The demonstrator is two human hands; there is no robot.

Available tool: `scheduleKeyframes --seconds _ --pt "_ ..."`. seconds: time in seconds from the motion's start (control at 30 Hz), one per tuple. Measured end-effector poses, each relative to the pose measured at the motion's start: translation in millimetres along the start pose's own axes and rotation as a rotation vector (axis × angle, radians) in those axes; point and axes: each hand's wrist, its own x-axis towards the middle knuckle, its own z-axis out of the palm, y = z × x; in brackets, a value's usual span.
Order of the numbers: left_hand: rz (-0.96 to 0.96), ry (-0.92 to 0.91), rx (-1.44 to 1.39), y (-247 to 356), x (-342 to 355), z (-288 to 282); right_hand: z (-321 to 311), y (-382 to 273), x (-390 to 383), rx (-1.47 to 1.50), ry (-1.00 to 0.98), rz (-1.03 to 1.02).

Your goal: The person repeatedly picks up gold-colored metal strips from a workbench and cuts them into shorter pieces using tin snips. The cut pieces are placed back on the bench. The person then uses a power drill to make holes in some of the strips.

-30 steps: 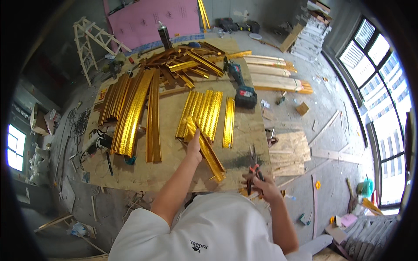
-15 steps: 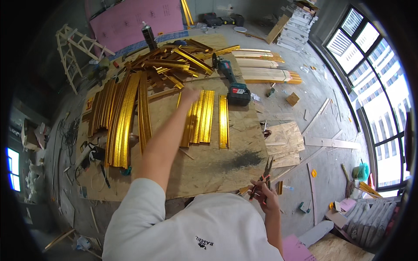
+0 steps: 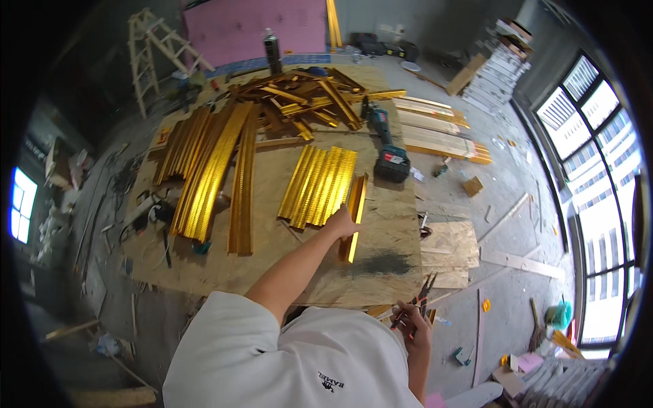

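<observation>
My left hand (image 3: 342,223) reaches over the worktable and grips a short gold trim strip (image 3: 360,197) by its near part, fingers closed; the strip is turned partly on its side. Just left of it lies a row of several short gold strips (image 3: 318,183), side by side and slightly fanned. My right hand (image 3: 412,321) stays low by the table's near right edge, closed round long-nose pliers (image 3: 423,292) with dark jaws and orange-and-black handles. Its fingers partly hide the handles.
Longer gold strips (image 3: 211,177) lie at the table's left, with a jumbled heap of gold pieces (image 3: 292,102) behind. A teal cordless cutting tool (image 3: 388,143) rests at the right, a spray can (image 3: 273,51) at the back. Wood boards (image 3: 435,129) and offcuts cover floor beyond.
My left hand has come down and right from above the row onto the separate strip, which is now tilted and nearer me. The row has fanned. My right hand keeps the pliers.
</observation>
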Motion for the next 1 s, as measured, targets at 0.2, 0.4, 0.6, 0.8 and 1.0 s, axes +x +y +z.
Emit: scheduleKeyframes --seconds 0.2,0.4,0.6,0.8,1.0 --pt "0.037 -0.192 -1.067 -37 -92 -45 -6 -7 26 -0.037 -0.134 0.085" --pt "0.551 0.26 -1.48 -30 -121 -100 13 -16 32 -0.103 -0.227 0.113" --pt "0.758 0.328 -2.09 -52 -133 -153 17 -16 25 -0.152 -0.265 0.124" --pt "0.391 0.34 -1.36 -43 -160 -145 18 -22 20 -0.534 -0.239 -0.116" --pt "0.238 0.007 -1.041 -8 -163 -65 55 -42 17 -0.986 -0.386 -0.276"
